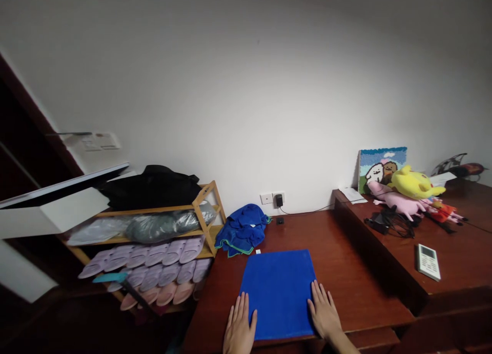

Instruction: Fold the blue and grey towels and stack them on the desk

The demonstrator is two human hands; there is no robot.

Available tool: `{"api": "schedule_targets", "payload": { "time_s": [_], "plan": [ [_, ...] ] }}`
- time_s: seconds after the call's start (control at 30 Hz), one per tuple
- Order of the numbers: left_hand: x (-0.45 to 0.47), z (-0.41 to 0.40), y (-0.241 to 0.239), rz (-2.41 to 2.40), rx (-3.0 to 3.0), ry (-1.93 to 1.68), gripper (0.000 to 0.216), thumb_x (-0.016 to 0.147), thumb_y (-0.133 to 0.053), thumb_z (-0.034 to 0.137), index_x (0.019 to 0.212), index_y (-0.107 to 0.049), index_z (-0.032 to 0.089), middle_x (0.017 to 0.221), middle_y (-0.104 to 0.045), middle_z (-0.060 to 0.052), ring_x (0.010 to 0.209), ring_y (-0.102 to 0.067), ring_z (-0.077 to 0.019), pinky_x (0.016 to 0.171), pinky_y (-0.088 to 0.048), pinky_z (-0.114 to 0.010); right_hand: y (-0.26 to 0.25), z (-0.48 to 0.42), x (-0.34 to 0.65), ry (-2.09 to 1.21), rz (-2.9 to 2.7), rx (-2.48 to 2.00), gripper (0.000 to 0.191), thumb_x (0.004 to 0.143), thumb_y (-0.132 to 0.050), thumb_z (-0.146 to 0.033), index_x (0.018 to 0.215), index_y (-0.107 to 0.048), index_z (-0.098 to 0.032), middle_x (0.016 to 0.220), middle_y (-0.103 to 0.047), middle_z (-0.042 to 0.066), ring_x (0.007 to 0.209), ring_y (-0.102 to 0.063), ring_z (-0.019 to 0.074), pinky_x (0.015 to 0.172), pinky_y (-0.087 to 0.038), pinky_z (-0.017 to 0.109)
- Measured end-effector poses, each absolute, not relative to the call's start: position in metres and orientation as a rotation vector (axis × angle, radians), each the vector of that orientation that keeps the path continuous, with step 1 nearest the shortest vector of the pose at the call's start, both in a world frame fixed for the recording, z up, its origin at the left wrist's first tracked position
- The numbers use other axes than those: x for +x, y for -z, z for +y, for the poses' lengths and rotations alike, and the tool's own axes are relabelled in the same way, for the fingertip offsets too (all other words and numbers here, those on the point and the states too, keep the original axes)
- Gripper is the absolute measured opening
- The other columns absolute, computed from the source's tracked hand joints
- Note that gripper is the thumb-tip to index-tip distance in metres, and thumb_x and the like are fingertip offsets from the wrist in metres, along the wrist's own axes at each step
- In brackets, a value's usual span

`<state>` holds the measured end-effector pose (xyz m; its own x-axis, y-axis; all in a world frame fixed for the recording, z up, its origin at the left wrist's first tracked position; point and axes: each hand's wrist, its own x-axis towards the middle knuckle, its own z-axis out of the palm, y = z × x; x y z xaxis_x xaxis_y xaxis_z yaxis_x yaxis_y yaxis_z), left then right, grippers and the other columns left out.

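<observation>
Left hand and right hand, fingers outstretched, thumbs apart, on blue cloth's edges

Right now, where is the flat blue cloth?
In the head view, the flat blue cloth lies on the table, low and right of centre, between left hand and right hand, in front of the crumpled blue cloth.

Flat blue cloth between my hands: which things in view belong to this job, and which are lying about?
Belonging: flat blue cloth, left hand, right hand, table; perhaps crumpled blue cloth.

Lying about: yellow plush toy, white remote, slippers, black bag.
</observation>
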<state>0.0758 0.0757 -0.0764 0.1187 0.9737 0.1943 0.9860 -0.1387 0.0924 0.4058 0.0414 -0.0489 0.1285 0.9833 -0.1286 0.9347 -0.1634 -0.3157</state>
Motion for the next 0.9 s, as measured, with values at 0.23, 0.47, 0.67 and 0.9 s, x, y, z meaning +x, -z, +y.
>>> {"api": "schedule_targets", "payload": {
  "time_s": [0.23,0.47,0.67,0.9],
  "plan": [
    [0.072,0.077,0.082,-2.002,-2.292,0.377,0.067,0.102,-0.028,0.054,0.159,-0.030,0.019,0.165,-0.028,-0.003,0.152,-0.030,-0.0261,0.125,-0.031,-0.049,0.037,0.085,0.402,-0.402,-1.926,-2.252,0.070,0.101,-0.011,-0.049,0.162,-0.016,-0.016,0.169,-0.012,-0.001,0.157,-0.009,0.0215,0.128,-0.010,0.043],
    [0.065,0.080,0.091,-1.991,-2.293,0.337,0.065,0.102,-0.031,0.051,0.160,-0.027,0.022,0.165,-0.028,-0.002,0.152,-0.032,-0.0269,0.125,-0.031,-0.050,0.050,0.103,0.405,-0.383,-1.902,-2.239,0.071,0.101,-0.015,-0.050,0.162,-0.017,-0.014,0.169,-0.013,0.001,0.158,-0.009,0.0231,0.128,-0.007,0.045],
    [0.103,0.088,0.076,-1.817,-2.330,0.467,0.063,0.103,-0.032,0.035,0.161,-0.009,0.028,0.165,-0.031,0.000,0.151,-0.035,-0.0252,0.125,-0.032,-0.050,0.051,0.102,0.406,-0.402,-1.896,-2.218,0.071,0.101,-0.014,-0.051,0.162,-0.016,-0.014,0.169,-0.011,0.000,0.158,-0.008,0.0225,0.129,-0.006,0.044],
    [0.264,0.124,0.039,-1.530,-2.821,0.430,0.058,0.107,-0.022,0.046,0.162,-0.013,0.029,0.168,-0.022,0.001,0.155,-0.024,-0.0211,0.128,-0.026,-0.045,0.042,0.102,0.405,-0.397,-1.975,-2.254,0.066,0.099,-0.021,-0.037,0.161,-0.017,-0.016,0.169,-0.009,0.001,0.158,-0.005,0.0232,0.128,-0.005,0.046]
  ]
}}
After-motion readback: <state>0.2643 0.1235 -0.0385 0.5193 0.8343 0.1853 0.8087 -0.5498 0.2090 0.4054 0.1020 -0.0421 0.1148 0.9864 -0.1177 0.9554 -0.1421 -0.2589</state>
